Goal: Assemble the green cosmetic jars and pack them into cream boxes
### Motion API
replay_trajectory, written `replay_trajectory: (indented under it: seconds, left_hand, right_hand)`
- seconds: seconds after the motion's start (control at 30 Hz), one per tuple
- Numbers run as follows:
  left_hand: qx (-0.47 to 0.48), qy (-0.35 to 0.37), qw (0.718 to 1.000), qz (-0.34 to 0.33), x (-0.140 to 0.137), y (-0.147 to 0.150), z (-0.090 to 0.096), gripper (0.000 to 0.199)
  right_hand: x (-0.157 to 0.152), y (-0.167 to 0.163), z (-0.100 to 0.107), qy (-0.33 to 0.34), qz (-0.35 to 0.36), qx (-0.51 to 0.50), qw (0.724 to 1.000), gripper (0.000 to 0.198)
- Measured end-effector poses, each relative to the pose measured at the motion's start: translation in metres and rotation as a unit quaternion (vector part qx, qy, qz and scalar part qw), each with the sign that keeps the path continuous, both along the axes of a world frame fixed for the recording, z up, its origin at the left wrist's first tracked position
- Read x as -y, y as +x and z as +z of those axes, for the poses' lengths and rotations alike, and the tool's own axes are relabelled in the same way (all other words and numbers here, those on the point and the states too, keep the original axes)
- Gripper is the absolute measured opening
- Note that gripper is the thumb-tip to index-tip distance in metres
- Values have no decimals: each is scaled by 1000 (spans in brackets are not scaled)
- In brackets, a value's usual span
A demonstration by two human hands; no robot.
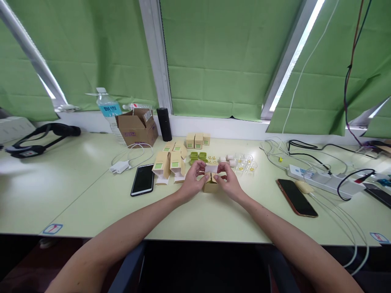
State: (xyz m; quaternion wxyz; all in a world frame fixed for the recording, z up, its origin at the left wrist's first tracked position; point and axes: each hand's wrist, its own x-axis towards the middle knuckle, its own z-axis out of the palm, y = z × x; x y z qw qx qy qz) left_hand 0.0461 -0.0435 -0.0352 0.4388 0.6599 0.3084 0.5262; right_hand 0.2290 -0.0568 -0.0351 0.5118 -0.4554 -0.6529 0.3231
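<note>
A small tan cardboard box (210, 187) stands on the table in front of me, its lid flap raised at the back. On its left side my left hand (195, 178) is closed, thumb at the top opening. My right hand (227, 179) grips the opposite side the same way. What lies inside the box is mostly hidden by my fingers. Just beyond are green trays (198, 156), tiny yellow pieces (211, 157), pale pink-white pieces (231, 158) and clear plastic parts (244, 162). To the left sit several open tan boxes (161, 165); closed ones (198, 140) stand farther back.
Left of the boxes lie a phone (143, 180) and a white charger (119, 167) with its cable. A brown carton (137, 128), a large bottle (109, 109) and a black cylinder (164, 124) line the back. At right are another phone (297, 197), a power strip (324, 179) and tangled cables.
</note>
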Motion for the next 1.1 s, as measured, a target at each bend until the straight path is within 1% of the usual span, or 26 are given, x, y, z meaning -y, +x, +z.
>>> replay_trajectory:
  seconds: [0.1,0.17,0.37,0.53,0.67,0.77,0.9,1.03,1.1]
  left_hand:
    - [9,1,1000,-9,-1,1,-1,38]
    - [1,-1,1000,-10,-1,2,-1,39]
    - [-21,-13,999,-21,-2,4,2,35]
    - [-31,-20,999,-19,-3,4,2,33]
    - [-38,-23,999,-13,-3,4,2,32]
    - [-42,-6,999,-9,-2,3,2,27]
    - [-47,30,998,3,0,1,4,22]
    - [-57,44,997,9,1,0,5,17]
    - [-61,52,997,8,2,0,5,13]
  right_hand:
    - [0,-2,1,5,-5,10,1000,34]
    - [0,-2,1,5,-9,14,1000,35]
    - [-2,-2,0,-1,-6,11,1000,34]
    - [-4,-1,-1,-18,-2,3,1000,35]
    - [-5,-1,-2,-18,3,2,1000,34]
    - [-2,-1,-1,6,-4,8,1000,32]
    - [3,1,3,67,-12,24,997,30]
    - [9,3,7,133,-3,34,991,24]
    - [10,3,7,154,-3,36,987,21]
